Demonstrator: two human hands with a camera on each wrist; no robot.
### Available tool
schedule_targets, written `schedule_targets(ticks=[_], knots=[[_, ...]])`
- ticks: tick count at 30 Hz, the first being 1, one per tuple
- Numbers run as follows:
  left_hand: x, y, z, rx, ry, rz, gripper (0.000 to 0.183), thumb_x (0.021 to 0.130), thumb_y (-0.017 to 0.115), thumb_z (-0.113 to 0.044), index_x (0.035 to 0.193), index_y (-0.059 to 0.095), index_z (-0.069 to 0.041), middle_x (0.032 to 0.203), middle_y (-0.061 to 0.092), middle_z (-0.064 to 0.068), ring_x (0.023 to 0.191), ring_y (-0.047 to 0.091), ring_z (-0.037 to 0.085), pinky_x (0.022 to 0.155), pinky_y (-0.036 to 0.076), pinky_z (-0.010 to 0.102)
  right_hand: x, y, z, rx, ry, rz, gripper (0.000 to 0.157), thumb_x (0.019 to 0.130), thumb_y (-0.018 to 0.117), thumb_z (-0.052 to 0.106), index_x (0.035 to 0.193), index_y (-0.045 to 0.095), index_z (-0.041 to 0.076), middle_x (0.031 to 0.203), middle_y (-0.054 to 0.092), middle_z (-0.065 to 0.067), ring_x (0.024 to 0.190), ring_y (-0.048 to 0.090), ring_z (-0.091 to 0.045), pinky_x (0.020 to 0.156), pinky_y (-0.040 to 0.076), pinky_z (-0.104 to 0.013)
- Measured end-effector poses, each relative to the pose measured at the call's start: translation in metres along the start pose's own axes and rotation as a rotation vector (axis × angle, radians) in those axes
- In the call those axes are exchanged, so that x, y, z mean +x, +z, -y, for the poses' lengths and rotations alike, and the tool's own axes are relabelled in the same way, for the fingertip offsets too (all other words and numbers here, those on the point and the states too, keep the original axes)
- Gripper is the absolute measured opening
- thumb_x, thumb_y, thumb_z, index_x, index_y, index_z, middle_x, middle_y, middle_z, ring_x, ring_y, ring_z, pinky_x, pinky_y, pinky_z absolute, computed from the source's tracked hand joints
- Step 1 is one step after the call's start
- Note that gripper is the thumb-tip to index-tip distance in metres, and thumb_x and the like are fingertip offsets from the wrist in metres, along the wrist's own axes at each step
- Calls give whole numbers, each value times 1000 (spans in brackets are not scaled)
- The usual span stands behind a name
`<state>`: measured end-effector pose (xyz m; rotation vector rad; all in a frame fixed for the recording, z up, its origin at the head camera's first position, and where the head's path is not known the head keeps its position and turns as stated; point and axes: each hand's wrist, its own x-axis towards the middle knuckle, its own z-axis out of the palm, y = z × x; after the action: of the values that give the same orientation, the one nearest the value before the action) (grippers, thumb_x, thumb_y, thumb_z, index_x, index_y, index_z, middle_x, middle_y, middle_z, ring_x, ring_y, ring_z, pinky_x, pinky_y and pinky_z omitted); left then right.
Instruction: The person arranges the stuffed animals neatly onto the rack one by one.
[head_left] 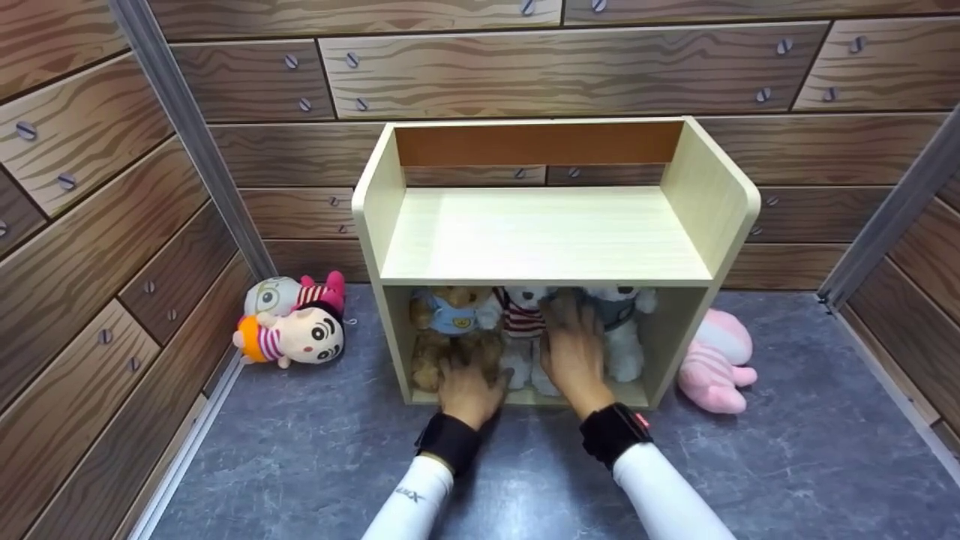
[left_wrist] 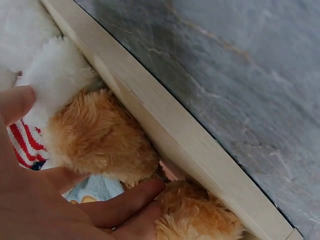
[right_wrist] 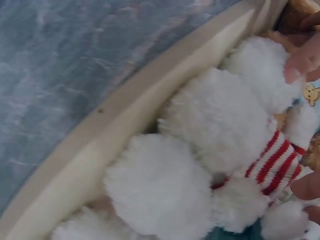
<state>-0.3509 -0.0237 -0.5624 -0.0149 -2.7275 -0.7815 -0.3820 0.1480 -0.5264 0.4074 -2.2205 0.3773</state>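
Note:
Three teddy bears sit side by side in the lower compartment of a pale wooden shelf (head_left: pixel 547 232). The brown bear (head_left: pixel 429 364) on the left wears a light blue top. A white bear (head_left: pixel 523 324) in a red-and-white striped top sits in the middle. On the right, another white bear (head_left: pixel 624 360) wears a dark greenish top. My left hand (head_left: pixel 469 390) rests spread on the brown bear's legs, its thumb touching a white leg (left_wrist: pixel 57 75) beside them. My right hand (head_left: pixel 576 356) reaches up between the two white bears, fingers extended; its fingertips are partly hard to see.
Two stacked dolls (head_left: pixel 307 334) lie on the grey floor (head_left: pixel 300 450) left of the shelf. A pink plush toy (head_left: pixel 716 367) lies against its right side. Wood-patterned walls (head_left: pixel 570 75) stand behind and at both sides. A low front edge (left_wrist: pixel 165 130) borders the compartment.

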Motion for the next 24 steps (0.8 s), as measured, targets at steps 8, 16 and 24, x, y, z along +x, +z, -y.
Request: schedule_targets(ticks=[8,16,24], knots=[[-1,5,3,54,12,-48,76,87,70,-52,144,52,-5,141,47,35,126,45,53,93,46,63,4,-9,4,14,-24,169,48,84,64,-1,132,62,1,147,47,-18,116,48,-46,91,43,-62],[1,-5,11,-26,53,21,76,89,71,-40,146,45,3,142,41,39,128,41,57,96,45,64,-7,-12,8,13,-76,173,49,79,68,1,128,64,3,150,43,-23,115,53,-48,88,49,-62],[1,-9,14,139,168,-181,33,82,75,-15,110,70,1,112,61,24,101,61,43,75,54,53,-44,4,29,-25,-164,292,42,78,78,15,118,67,12,118,62,-21,108,58,-44,84,48,-60]])
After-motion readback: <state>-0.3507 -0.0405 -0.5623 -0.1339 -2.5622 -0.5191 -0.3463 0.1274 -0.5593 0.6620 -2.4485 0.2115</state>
